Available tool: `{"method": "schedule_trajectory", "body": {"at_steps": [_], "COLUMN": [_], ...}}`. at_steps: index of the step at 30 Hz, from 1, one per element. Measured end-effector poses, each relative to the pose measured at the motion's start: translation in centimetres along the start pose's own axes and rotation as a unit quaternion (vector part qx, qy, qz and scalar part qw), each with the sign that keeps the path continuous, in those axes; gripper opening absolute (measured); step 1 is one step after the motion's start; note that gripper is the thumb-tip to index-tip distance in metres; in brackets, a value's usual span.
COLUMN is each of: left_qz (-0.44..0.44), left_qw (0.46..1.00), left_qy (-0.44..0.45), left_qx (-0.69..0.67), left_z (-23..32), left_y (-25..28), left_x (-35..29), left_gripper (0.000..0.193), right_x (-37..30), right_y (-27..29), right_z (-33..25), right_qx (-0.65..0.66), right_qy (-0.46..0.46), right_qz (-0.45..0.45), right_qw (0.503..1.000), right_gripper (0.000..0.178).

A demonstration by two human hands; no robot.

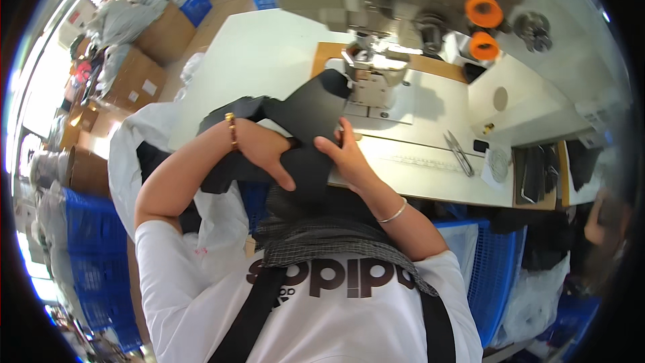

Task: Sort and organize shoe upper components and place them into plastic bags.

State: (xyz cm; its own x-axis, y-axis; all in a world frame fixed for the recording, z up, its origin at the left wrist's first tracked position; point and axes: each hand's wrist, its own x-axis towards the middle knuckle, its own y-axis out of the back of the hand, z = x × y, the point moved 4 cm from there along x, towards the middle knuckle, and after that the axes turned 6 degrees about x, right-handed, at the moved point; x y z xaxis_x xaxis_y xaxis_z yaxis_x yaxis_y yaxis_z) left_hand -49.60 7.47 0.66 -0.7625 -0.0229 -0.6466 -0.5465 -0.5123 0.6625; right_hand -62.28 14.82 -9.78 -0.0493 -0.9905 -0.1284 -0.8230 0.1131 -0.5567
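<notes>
A black piece of fabric or leather-like sheet (311,109) lies over the front of the white sewing table, its upper end beside the presser area of a sewing machine (373,84). My right hand (351,161) pinches its right edge, thumb on top. On the left, my left hand (263,150) grips the same piece, with the thumb over it and the fingertips hidden in a fold. More black pieces (222,173) are bunched under my left forearm. Black material also hangs over the table's front edge against my lap.
Thread snips (459,154) lie right of the machine near a ruler marking (423,161) on the table (248,47). Two orange thread cones (484,10) stand behind. A box of black pieces (537,173) sits at the right end. Blue crates (101,262) and cartons (164,33) stand left.
</notes>
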Motion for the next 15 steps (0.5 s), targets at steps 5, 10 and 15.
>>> {"method": "schedule_trajectory", "body": {"at_steps": [5,10,15], "left_qz": [-0.078,-0.028,-0.008], "left_qw": [0.986,0.975,0.976], "left_qy": [0.039,0.078,0.068], "left_qx": [-0.143,-0.205,-0.209], "left_z": [-2.3,-8.6,-6.7], "left_y": [-0.6,-4.3,-3.5], "left_x": [-0.2,0.4,0.6], "left_gripper": [0.087,0.113,0.111], "right_x": [2.5,2.4,1.1], "right_y": [0.1,0.1,0.0], "right_z": [2.4,1.8,0.7], "right_qx": [-0.150,-0.178,-0.204], "right_qy": [0.117,0.118,0.026], "right_qz": [0.041,0.054,0.049], "right_qw": [0.981,0.975,0.977], "right_gripper": [0.108,0.121,0.127]}}
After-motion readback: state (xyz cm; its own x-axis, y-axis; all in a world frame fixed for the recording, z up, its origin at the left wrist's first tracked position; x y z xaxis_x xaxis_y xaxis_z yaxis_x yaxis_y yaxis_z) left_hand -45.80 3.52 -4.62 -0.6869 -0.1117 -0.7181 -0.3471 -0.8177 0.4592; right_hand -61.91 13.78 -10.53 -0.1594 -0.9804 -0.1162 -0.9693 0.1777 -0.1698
